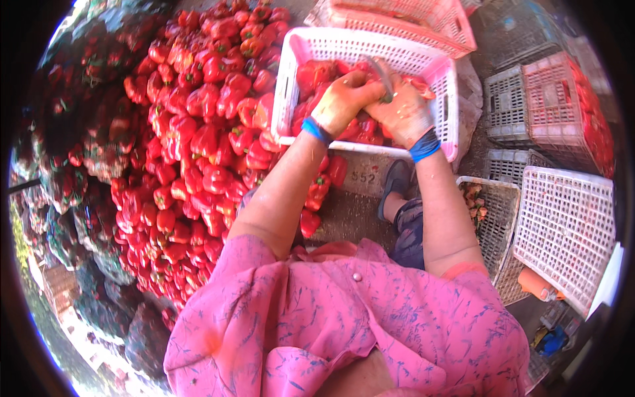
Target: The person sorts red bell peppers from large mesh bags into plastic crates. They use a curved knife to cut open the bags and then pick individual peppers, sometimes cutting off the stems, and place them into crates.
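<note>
Both hands meet over a white and pink plastic crate (286,99) that holds red pepper pieces (316,74). Each wears a glove, orange-stained, with a blue band at the wrist. My left hand (340,102) is closed, its thumb on top; whatever lies in its fingers is hidden. My right hand (402,114) is curled round what looks like a knife (381,78), whose narrow grey blade shows between the two hands. The fingers of both hands touch or nearly touch, so the exact grip is partly covered.
A big heap of whole red peppers (198,145) spreads on my left, with dark mesh sacks (92,152) beyond it. A pink crate (410,23) lies past mine. Stacked crates (529,99), a crate with pepper scraps (493,198) and an upturned white crate (565,225) stand right.
</note>
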Action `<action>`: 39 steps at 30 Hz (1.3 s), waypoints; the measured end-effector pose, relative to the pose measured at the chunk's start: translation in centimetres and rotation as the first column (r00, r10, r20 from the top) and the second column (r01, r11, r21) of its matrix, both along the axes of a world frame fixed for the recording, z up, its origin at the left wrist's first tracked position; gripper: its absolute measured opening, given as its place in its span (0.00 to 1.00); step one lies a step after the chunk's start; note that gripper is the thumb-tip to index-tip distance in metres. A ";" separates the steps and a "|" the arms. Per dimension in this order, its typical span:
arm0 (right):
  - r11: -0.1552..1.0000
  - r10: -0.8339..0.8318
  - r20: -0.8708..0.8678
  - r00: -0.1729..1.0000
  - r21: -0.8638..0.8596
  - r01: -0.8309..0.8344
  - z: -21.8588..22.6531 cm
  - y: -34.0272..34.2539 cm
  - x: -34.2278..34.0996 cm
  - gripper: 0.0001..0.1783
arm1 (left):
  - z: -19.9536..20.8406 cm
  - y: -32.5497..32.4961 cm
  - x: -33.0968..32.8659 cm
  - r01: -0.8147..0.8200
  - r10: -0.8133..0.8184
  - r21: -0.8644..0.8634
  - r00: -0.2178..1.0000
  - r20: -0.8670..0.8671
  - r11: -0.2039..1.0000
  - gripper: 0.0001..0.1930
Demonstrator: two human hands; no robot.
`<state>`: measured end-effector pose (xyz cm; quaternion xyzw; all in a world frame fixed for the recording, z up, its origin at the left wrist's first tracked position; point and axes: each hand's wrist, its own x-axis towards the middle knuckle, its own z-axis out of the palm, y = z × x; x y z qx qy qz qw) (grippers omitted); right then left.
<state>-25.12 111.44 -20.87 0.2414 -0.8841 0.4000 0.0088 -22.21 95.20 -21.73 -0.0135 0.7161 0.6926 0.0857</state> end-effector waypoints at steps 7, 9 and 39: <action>0.969 0.069 -0.005 0.998 -0.238 -0.068 0.6 -1.2 1.9 0.37 | 0.2 -0.1 0.6 0.080 -0.135 -0.240 0.966 -0.223 0.967 0.14; 0.940 0.126 0.024 0.992 -0.323 -0.111 0.5 -1.2 2.3 0.37 | -3.9 0.7 -0.7 0.219 -0.303 -0.462 0.946 -0.115 0.859 0.14; 0.836 -0.465 0.455 0.759 -0.056 0.546 3.4 1.3 6.8 0.23 | -14.2 -28.5 18.8 -0.206 0.855 -0.870 -0.185 0.485 0.448 0.49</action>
